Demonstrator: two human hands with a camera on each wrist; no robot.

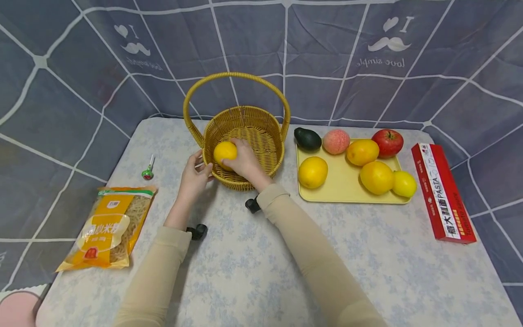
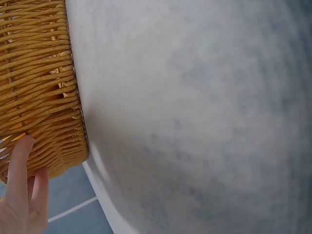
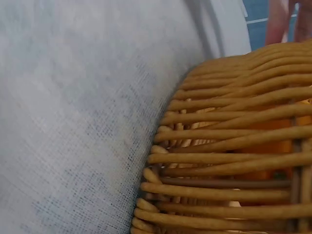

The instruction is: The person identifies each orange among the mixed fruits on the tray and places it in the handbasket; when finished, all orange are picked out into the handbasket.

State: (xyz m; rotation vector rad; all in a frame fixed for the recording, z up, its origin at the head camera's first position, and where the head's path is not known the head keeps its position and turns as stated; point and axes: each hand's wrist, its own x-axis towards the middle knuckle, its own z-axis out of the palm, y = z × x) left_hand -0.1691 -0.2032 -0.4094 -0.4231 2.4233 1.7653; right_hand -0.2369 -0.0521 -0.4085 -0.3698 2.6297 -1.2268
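Note:
A yellow-brown wicker basket (image 1: 265, 136) with a tall arched handle stands on the table. Inside its left part, my right hand (image 1: 247, 163) grips an orange (image 1: 224, 152), fingers on top and thumb in front. Through the weave in the right wrist view, a patch of orange colour shows. My left hand (image 1: 194, 175) rests against the basket's outer left wall, just below where the handle meets the rim. In the left wrist view its fingers (image 2: 18, 165) touch the woven side, spread apart.
Right of the basket, a yellow tray (image 1: 339, 186) carries an avocado (image 1: 308, 139), a peach (image 1: 336, 141), a red apple (image 1: 387, 143) and several yellow fruits. A red pasta box (image 1: 443, 193) lies far right. Left lie a noodle bag (image 1: 108, 227) and a lollipop (image 1: 148, 172).

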